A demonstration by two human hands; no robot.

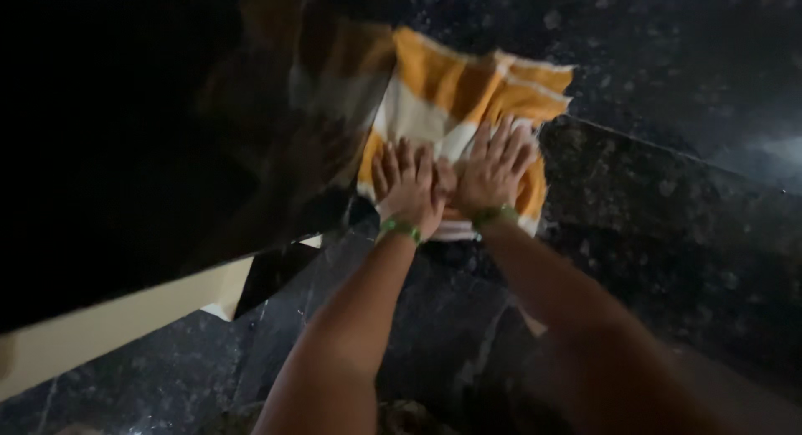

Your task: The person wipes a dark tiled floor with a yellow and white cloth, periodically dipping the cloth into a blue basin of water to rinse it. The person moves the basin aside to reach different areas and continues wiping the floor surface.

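Orange and white stripes are showing on the cloth (451, 92) that the person is pressing flat against a dark, speckled polished stone surface (668, 201), and both arms are reaching out from below toward it. The left hand (407, 188) is lying palm down on the lower edge of the cloth, fingers spread and flat, pinching nothing; the right hand (494, 169) is lying just beside it, thumbs touching or nearly so, its fingers likewise fanned out and pressed onto the fabric. A green band is sitting on each wrist. The cloth is lying partly under a glossy dark panel (167, 151) at the left, which is mirroring its stripes, and a pale cream edge (125, 318) is running below that panel. Judging by the two flat palms, the step in hand looks like wiping or rubbing the stone with the cloth under even pressure. A further stroke would, I think, be calling for both palms to be bearing down together so the fabric is not bunching, and for keeping clear of the panel's edge. The light is dim, so finer detail is hard to tell.
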